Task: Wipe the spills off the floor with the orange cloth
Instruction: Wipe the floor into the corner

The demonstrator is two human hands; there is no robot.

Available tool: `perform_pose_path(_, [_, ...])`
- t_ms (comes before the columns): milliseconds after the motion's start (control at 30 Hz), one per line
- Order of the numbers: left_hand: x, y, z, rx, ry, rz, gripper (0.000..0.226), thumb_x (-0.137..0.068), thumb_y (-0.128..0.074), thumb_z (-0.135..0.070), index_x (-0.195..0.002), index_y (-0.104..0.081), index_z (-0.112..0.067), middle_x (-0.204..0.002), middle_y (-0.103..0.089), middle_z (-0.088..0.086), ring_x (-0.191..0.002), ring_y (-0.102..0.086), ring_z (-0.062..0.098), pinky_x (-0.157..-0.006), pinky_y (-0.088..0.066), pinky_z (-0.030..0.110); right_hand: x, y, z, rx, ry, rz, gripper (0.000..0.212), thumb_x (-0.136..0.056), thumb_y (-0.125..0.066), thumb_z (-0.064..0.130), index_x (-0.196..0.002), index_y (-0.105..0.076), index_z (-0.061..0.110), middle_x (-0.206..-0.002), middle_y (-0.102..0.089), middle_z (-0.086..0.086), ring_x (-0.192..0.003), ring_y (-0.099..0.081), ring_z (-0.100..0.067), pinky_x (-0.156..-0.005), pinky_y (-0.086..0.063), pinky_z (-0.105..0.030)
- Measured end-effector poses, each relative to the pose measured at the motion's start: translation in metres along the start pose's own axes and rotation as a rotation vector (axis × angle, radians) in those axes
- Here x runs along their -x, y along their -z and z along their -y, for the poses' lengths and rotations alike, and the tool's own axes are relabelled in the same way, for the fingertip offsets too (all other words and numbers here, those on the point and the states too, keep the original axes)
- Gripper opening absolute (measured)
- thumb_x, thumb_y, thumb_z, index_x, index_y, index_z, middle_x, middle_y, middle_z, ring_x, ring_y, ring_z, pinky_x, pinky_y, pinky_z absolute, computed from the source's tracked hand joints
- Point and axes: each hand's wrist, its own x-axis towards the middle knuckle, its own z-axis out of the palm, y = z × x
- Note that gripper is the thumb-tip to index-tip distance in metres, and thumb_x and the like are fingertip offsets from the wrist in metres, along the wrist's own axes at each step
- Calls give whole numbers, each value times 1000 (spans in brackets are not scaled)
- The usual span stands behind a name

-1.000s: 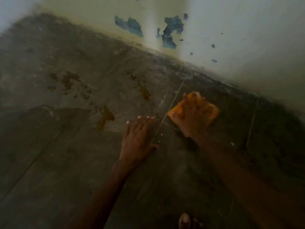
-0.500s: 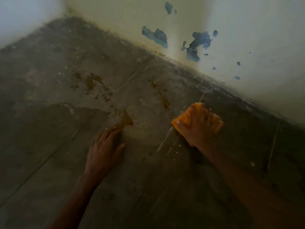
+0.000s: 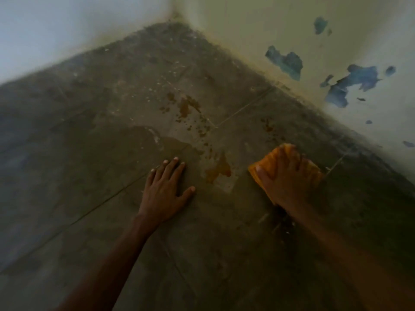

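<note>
Between the hands, a brown spill [image 3: 219, 170] stains the floor [image 3: 94, 176]. Left hand [image 3: 165, 191] lies flat, fingers spread; right hand [image 3: 289, 182], fingers straight, presses the orange cloth [image 3: 267, 163]

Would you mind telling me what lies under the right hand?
The orange cloth lies under the right hand, on the floor. Its edges show around the hand; its middle and the floor beneath are covered, so any spill there cannot be seen.
</note>
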Motion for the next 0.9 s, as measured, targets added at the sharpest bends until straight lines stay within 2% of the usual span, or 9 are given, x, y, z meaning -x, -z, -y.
perform_pose_path(67, [-19,0,9,50,21,-19,82,-85,-22,-76,-155,-14,-33,-165,-7,-7,-152,-2,16,-123,-5,45,-20,-14,60,-43,2,33,103,-81,-13,87,-160,-7,21,-167,-5,-17,-151,-5,-46,-117,-3,-70])
perform_pose_path(133, [-41,5,27,62,68,-42,85,-83,-21,-78,-155,-15,-33,-165,-8,-6,-152,-2,17,-122,-5,47,12,-29,108,8,174,48,102,-83,-26,85,-160,-9,20,-167,-4,-18,-151,-4,-46,-116,3,-70])
perform_pose_path(267, [-52,19,70,25,141,-49,91,-81,-23,-81,-156,-12,-30,-165,-8,-6,-152,-5,18,-122,-9,47,112,-28,84,43,601,54,103,-74,-40,90,-155,-32,27,-167,-16,-4,-147,-27,-38,-116,-13,-66])
perform_pose_path(400, [-47,0,71,-8,123,-108,88,-85,-25,-75,-157,-7,-28,-166,-5,-4,-152,0,18,-123,-2,46,40,-16,63,88,406,16,106,-74,-31,92,-158,-21,27,-166,-20,-7,-148,-25,-37,-116,-16,-65])
perform_pose_path(533, [-51,-3,72,24,146,-140,87,-84,-28,-74,-156,-10,-30,-165,-7,-6,-152,-1,17,-123,-1,45,-55,-26,176,-33,234,56,105,-79,-24,90,-159,-10,23,-169,-1,-8,-153,-2,-37,-118,0,-67])
perform_pose_path(600, [-51,-3,69,24,164,-157,87,-82,-29,-73,-156,-14,-29,-165,-10,-5,-152,-4,18,-123,-3,45,-27,-32,196,18,379,66,103,-82,-26,87,-160,-8,22,-168,5,-8,-153,1,-39,-118,1,-67])
perform_pose_path(700, [-49,1,50,76,250,-184,87,-82,-31,-71,-156,-14,-28,-165,-10,-5,-152,-2,18,-123,-3,47,47,-27,124,104,649,70,100,-79,-34,86,-159,-16,29,-169,-3,-3,-153,-10,-34,-118,-8,-66])
perform_pose_path(800, [-54,-2,36,97,325,-176,89,-83,-31,-71,-157,-9,-28,-165,-3,-6,-152,7,18,-123,4,48,-5,-13,64,149,488,15,93,-80,-33,86,-156,-21,34,-166,-18,-1,-149,-22,-34,-117,-12,-65])
perform_pose_path(900, [-64,-7,19,85,432,-237,89,-85,-35,-74,-156,-14,-25,-165,-8,-4,-152,3,21,-122,5,48,-103,-8,94,37,218,-5,94,-83,-19,88,-158,-10,32,-168,-7,-4,-152,-12,-37,-118,-6,-66])
